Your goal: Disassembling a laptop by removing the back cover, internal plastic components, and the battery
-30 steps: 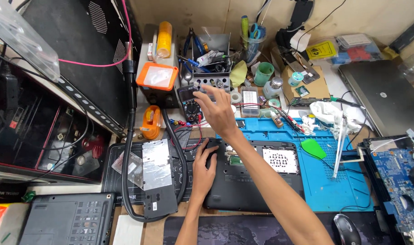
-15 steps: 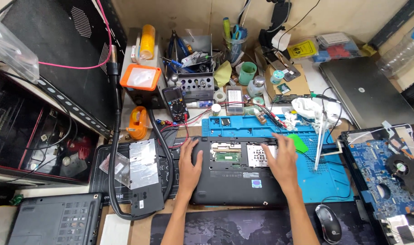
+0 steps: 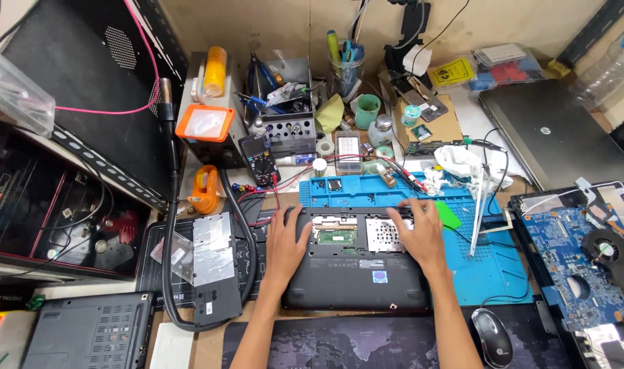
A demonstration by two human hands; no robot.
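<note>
Black laptop base (image 3: pixel 356 263), underside up, on blue repair mat (image 3: pixel 493 273) at desk centre.
Two service hatches open near its far edge, exposing a green memory board and a perforated metal plate. Left hand (image 3: pixel 284 239) lies flat, fingers spread, on the left far corner; right hand (image 3: pixel 418 232) flat and spread on the right far corner; neither grips anything. Corners beneath both palms hidden; small markings illegible.

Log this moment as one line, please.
left hand: flat on laptop base left edge | right hand: flat on its upper right | base: open-bottomed, on blue mat
</note>
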